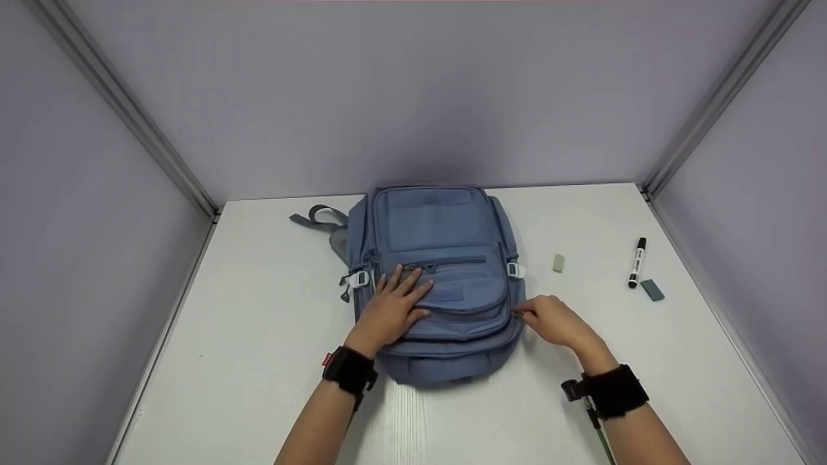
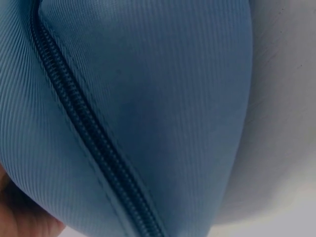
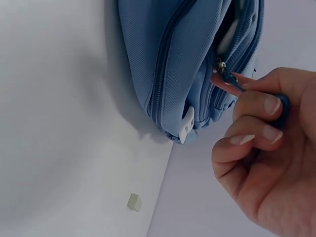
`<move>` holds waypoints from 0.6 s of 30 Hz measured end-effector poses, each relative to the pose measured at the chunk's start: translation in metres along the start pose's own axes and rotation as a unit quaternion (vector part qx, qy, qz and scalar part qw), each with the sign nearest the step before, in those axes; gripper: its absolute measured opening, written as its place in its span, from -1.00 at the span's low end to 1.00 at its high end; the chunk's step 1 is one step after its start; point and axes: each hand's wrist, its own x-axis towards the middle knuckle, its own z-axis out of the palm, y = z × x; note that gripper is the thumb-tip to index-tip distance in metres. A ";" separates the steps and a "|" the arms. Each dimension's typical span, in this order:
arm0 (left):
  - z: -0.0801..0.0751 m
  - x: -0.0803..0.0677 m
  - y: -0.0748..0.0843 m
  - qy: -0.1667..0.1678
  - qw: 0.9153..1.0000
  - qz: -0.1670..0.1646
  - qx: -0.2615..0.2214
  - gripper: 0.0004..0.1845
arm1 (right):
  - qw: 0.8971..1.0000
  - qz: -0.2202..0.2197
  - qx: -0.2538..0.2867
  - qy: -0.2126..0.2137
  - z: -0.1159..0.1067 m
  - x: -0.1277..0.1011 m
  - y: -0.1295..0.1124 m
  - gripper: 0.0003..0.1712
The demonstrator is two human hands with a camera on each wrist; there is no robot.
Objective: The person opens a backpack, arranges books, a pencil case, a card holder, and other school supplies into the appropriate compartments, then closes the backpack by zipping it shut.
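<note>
A blue backpack (image 1: 429,223) lies front side up on the white table. Spread flat, my left hand (image 1: 387,313) rests on its front, below a short horizontal zipper (image 1: 459,260). At the backpack's right edge my right hand (image 1: 555,321) pinches a zipper pull (image 3: 228,76); its loop shows between the curled fingers in the right wrist view. Beside that pull the pocket gapes, with something whitish (image 3: 228,37) inside that I cannot identify. The left wrist view is filled by blue cloth and a closed zipper (image 2: 94,131), with part of a hand at the lower left.
To the right lie a pale green eraser-like block (image 1: 558,263), a black-and-white marker (image 1: 637,263) and a dark grey-blue block (image 1: 652,290). A grey strap (image 1: 316,223) sticks out at the backpack's upper left. Pale panels (image 1: 426,97) enclose the table (image 1: 271,310) at the back and sides.
</note>
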 end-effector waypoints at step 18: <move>-0.002 -0.002 0.004 0.008 1.000 -0.002 -0.007 -0.40 | 0.996 -0.035 0.065 -0.044 0.002 -0.013 -0.011 -0.72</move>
